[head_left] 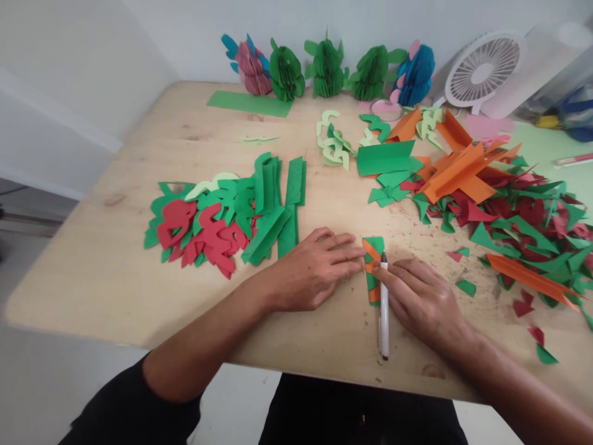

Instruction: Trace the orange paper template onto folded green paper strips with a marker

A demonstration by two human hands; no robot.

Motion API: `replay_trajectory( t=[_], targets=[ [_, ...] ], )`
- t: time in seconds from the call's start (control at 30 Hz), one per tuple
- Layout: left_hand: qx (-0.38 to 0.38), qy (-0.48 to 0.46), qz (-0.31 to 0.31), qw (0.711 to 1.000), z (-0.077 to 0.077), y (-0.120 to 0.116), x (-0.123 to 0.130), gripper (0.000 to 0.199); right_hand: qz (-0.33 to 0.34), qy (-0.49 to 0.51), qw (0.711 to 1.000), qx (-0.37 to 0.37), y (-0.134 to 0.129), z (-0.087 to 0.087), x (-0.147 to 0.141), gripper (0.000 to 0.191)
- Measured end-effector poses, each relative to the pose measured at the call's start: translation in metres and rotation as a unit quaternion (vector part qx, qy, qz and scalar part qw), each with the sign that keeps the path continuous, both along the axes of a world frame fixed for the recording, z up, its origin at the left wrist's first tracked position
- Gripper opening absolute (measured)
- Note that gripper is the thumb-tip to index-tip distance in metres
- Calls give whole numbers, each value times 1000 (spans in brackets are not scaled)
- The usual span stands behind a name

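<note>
My left hand lies on the table with its fingers stretched out, their tips at the left edge of a small green paper strip. An orange wavy paper piece lies over that strip. From the right, my right hand reaches in with fingers bent, one fingertip on the papers. A white pen with a dark tip is at its fingers, its tip pointing away from me. How the fingers grip the pen is partly hidden.
Left of my hands are red cutouts and green folded strips. At right spreads a heap of green and red scraps with orange folded paper. Behind stand several honeycomb paper figures and a white fan.
</note>
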State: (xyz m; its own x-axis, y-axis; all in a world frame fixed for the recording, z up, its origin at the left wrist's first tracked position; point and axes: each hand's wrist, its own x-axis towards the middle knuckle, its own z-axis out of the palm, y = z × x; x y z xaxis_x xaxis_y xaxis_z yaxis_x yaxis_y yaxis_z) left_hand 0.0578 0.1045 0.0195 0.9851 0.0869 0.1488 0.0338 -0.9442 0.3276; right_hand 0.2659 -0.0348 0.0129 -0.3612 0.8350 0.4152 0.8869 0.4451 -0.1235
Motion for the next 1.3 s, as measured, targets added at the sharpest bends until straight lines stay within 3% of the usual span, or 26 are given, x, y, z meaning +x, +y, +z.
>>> replay_trajectory(
  t=[0.9, 1.3],
  targets=[
    [51, 2, 9, 999, -2, -5, 0, 38, -5, 7, 1000, -1, 1, 2, -1, 28],
    [61, -40, 52, 996, -7, -16, 8, 23, -10, -6, 1000, 11, 1, 2, -1, 33]
  ],
)
